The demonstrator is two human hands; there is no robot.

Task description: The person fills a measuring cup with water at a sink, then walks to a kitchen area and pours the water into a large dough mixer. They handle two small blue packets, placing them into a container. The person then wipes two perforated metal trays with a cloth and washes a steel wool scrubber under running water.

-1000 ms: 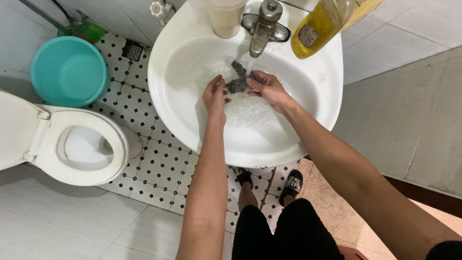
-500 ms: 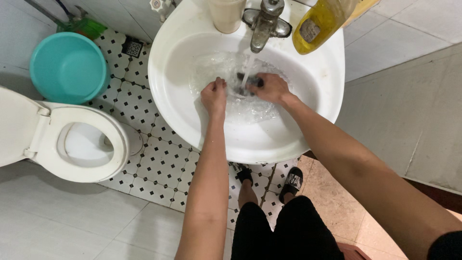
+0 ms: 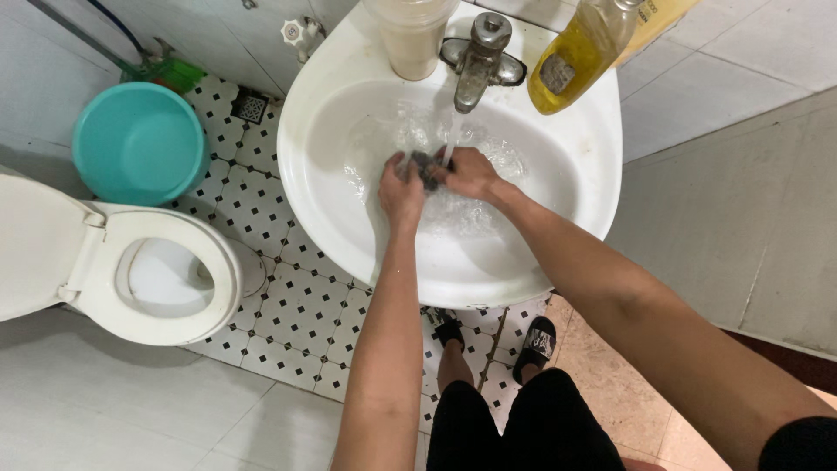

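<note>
Between both hands' fingers (image 3: 410, 170): dark cloth (image 3: 426, 166)

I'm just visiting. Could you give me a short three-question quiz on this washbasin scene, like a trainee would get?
1. True or false: water is running from the tap.
2. What do the left hand and right hand hold between them? A) a small dark item B) a white plate C) a toothbrush
3. What colour is the bucket beside the toilet?

Key: 1 true; 2 A, the small dark item, held over the sink; 3 teal.
</note>
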